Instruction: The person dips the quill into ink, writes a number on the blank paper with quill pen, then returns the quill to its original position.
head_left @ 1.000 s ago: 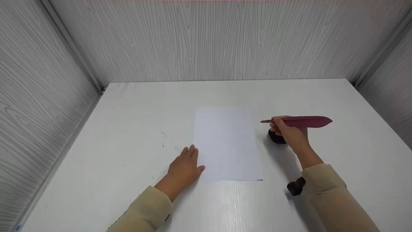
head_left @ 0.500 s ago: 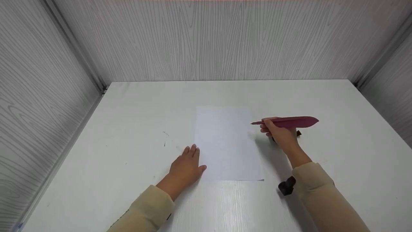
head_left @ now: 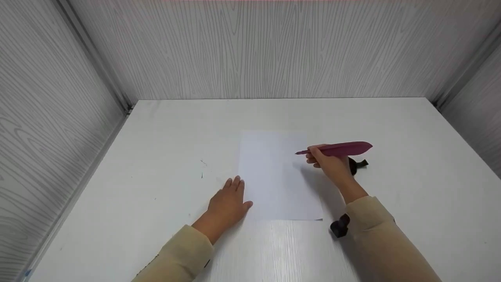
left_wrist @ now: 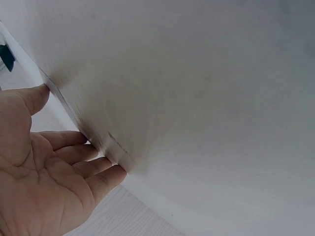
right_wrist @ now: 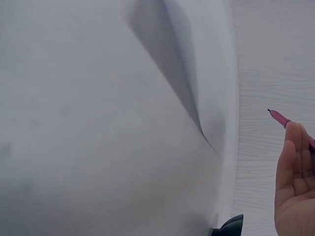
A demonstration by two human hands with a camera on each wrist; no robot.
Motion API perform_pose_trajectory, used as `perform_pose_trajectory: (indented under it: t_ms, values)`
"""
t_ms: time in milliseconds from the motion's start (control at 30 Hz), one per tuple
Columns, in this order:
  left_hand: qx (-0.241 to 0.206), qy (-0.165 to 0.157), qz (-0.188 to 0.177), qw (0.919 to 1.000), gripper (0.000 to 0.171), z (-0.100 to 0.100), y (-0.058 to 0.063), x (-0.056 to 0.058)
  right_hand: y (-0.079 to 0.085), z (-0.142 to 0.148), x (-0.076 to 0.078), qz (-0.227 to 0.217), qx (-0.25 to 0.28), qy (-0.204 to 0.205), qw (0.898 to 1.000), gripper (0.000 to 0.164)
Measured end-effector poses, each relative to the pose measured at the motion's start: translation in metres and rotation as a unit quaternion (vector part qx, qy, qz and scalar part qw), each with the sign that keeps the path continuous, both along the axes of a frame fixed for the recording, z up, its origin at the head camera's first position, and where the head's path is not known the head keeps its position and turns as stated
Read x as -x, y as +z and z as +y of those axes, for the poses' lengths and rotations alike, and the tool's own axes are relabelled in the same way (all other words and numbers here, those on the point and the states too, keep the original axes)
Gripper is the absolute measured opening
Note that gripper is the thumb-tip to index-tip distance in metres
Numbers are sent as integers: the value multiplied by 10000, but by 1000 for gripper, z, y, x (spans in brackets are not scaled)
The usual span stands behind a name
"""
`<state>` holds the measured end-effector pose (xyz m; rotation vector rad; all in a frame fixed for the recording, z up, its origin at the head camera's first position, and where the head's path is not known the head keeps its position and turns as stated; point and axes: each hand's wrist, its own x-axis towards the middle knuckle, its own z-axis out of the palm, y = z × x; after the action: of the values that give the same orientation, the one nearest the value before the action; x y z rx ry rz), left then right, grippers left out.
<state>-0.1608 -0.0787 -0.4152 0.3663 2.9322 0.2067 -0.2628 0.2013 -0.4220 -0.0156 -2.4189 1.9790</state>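
Observation:
A blank white sheet of paper (head_left: 274, 184) lies on the table in the head view. My left hand (head_left: 228, 201) rests on its left edge, fingers extended and thumb out over the sheet; the left wrist view shows the fingertips (left_wrist: 118, 172) on the surface. Between thumb and fingers, my right hand (head_left: 328, 162) pinches a dark pink feather-shaped pen (head_left: 348, 148) near its front end. Its tip points left, above the upper right part of the paper. In the right wrist view the slim pen tip (right_wrist: 276, 116) stands out past the fingers of that hand (right_wrist: 298, 191).
Behind the right hand sits a black rounded object with a short stub (head_left: 362, 163), partly hidden. A small black device (head_left: 339, 226) is at the right cuff. Grey wood-grain panels (head_left: 250, 51) enclose the white table (head_left: 176, 129) at the back and sides.
My right hand has moved left with the pen, from beside the paper to over its right side, uncovering more of the black object's stub. My left hand has stayed on the paper's edge.

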Motion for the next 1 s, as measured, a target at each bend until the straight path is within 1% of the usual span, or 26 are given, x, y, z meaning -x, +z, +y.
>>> perform_pose_trajectory:
  t_ms: [100,200,333,567,833,1000]
  values:
    - [43,-16,13,10000,66,0,-1,1,20,-13,-14,-104,-50,10,9999,41]
    - [17,18,29,10000,66,1,-1,1,27,-19,-18,-175,-66,48,9998,37]
    - [-8,53,29,10000,65,1,-1,0,25,-23,-17,-195,-44,67,9998,34]
    - [-38,74,-6,10000,66,1,-1,0,20,-26,-15,-246,-211,137,9994,35]
    - [-43,54,68,10000,65,1,-1,0,19,-30,-15,-471,-489,302,9972,36]
    - [-59,35,14,10000,66,0,-1,0,19,-31,-15,-606,-529,381,9960,35]
